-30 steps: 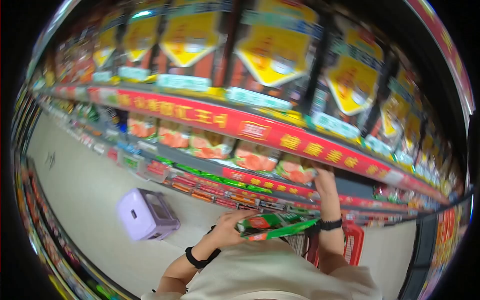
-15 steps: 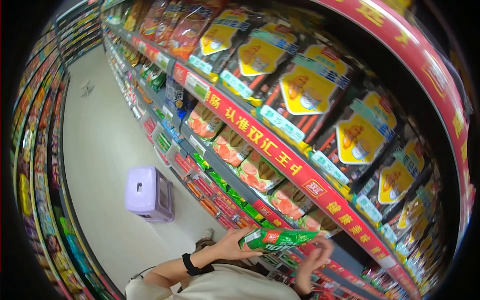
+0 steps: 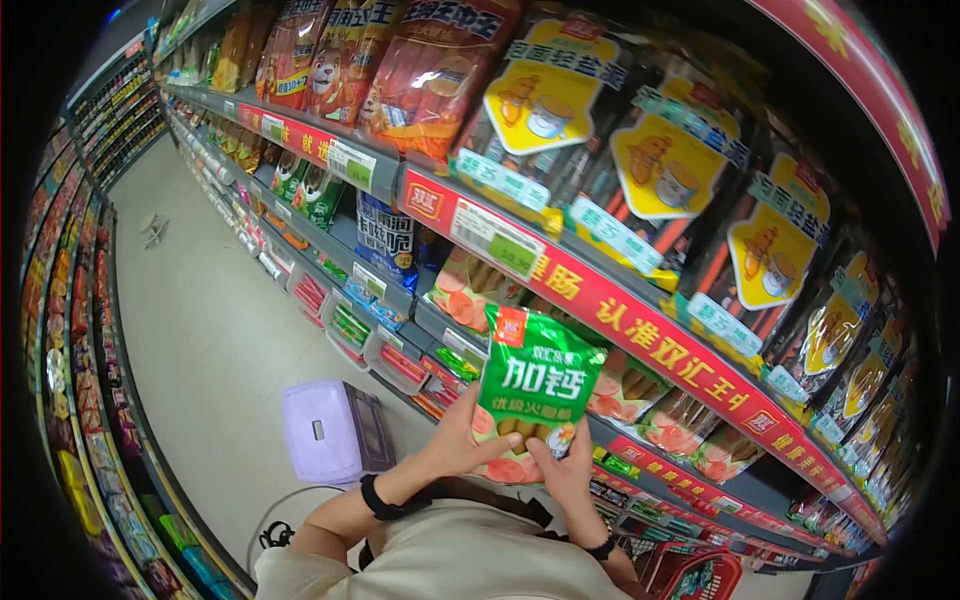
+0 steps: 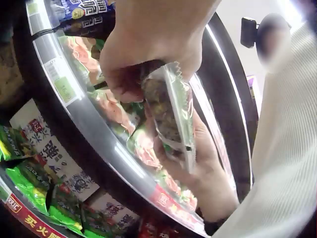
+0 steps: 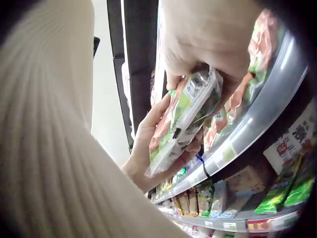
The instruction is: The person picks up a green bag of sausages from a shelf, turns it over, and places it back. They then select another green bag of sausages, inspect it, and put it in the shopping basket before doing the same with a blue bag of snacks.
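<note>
A green bag of ham sausages (image 3: 545, 365) faces me upright in front of my chest, brown sausages showing through its lower window. My left hand (image 3: 456, 442) grips its lower left side, and my right hand (image 3: 568, 472) grips the lower right. Both thumbs lie across the front near the bottom. From the left wrist, the clear bottom seam of the bag (image 4: 171, 116) shows between the left hand (image 4: 153, 47) above and the right hand (image 4: 200, 166) below. In the right wrist view, fingers curl behind the bag (image 5: 185, 116).
A shelf with a red label strip (image 3: 600, 320) runs close ahead, stocked with sausage packs (image 3: 555, 85). Similar pink-and-green bags (image 3: 465, 290) line the level below. A lilac stool (image 3: 325, 430) stands on the aisle floor at left, and a red basket (image 3: 705, 580) sits low at right.
My right hand has come off the shelf area and now holds the bag along with the left. The bag has turned from edge-on to front-facing. The view has shifted left along the shelf.
</note>
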Demonstrator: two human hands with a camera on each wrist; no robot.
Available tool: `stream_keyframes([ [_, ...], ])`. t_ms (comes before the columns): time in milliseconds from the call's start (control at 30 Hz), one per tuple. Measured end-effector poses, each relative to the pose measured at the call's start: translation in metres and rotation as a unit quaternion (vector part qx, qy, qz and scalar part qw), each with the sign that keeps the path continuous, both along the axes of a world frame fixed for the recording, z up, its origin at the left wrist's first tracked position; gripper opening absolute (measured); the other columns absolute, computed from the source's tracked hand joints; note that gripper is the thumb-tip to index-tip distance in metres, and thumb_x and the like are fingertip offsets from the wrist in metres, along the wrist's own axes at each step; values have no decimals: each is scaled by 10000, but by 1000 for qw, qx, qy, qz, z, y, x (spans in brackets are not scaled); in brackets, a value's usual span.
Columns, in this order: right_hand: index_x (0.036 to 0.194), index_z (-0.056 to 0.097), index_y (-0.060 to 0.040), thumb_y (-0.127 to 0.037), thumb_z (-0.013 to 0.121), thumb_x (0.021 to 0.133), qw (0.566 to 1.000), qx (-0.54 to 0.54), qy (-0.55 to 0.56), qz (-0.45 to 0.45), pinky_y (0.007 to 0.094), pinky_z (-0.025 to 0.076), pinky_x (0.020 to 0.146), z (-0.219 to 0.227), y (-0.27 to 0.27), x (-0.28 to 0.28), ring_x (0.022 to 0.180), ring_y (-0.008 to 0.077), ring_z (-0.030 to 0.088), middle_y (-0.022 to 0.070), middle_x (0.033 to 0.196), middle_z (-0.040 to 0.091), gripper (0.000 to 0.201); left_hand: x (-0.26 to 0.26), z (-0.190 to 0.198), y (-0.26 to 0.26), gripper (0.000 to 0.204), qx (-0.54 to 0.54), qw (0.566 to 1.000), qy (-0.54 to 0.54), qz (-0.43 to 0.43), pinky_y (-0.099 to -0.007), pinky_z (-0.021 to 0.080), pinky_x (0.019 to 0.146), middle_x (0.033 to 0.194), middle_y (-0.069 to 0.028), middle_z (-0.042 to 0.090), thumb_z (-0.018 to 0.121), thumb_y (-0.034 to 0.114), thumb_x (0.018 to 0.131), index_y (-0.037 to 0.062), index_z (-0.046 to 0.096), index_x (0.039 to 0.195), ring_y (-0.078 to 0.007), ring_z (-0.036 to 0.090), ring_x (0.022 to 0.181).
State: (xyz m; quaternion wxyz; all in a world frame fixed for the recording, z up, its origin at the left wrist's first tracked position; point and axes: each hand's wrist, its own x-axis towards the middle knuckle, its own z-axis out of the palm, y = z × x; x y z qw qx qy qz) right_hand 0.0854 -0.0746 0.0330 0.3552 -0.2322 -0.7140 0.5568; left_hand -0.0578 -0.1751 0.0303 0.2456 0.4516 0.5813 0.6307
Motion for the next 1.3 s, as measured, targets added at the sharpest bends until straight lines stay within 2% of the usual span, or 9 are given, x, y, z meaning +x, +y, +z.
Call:
stream_keyframes([
  [167,1122,454,0,-62,680,787,990,-105,80,-42,249,456,756,11,-16,-56,870,86,541,52,1003,586,409,-59,17,-9,588,-57,997,39,-35,-321,398,909,1149,-135,532,643,193,826,-6,338,1287,-197,509,1074],
  [267,1122,458,1,-45,651,808,991,-97,74,-58,235,448,751,24,-18,-75,855,81,531,33,982,579,372,-83,11,-6,433,-27,977,-192,-91,-231,418,824,1119,-77,559,540,120,906,4,353,1279,-96,513,1012],
  [767,1190,457,11,-261,461,945,994,-60,85,-30,203,399,766,32,-32,-80,898,78,506,53,1030,568,366,-111,0,-12,417,-71,959,-264,-71,-221,422,798,1045,-62,602,461,303,950,6,430,1242,-100,543,924],
  [833,1270,415,13,-326,482,926,995,-74,65,-22,220,416,771,35,-33,-73,929,107,531,89,1074,574,488,-115,7,-12,539,-160,895,-389,-151,-249,450,756,974,-47,600,365,481,945,25,455,1217,-130,561,873],
  [900,1318,400,11,-544,480,867,965,-163,61,194,269,484,703,54,-37,-62,880,183,599,151,1113,581,720,-101,22,-2,642,-135,808,-559,-129,-290,440,622,856,-72,568,337,580,905,13,470,1175,-166,539,734],
  [967,1259,468,21,-581,457,862,958,-182,96,201,269,492,675,59,-39,-63,819,192,618,163,1083,601,721,-101,6,2,640,20,697,-600,-393,-300,428,611,827,-97,539,427,556,870,-17,462,1155,-197,516,705],
  [1033,1197,518,33,-544,464,878,972,-139,126,140,261,488,655,57,-38,-61,771,171,620,150,988,631,661,-94,33,-5,659,-36,693,-643,-323,-314,410,600,767,-95,470,497,556,813,-27,440,1114,-205,472,643],
  [1100,1124,556,39,-444,469,915,980,-109,151,68,257,483,631,49,-39,-65,733,148,609,126,880,640,533,-95,9,8,597,-9,477,-734,-483,-319,401,594,758,-89,453,504,538,813,-5,448,1056,-203,460,633],
  [1300,1041,571,49,-231,466,942,977,-135,160,-28,235,467,575,43,-42,-63,644,122,565,96,770,610,316,-87,15,11,463,-47,518,-724,-453,-322,380,625,753,-56,421,499,500,827,58,437,949,-184,435,711],
])
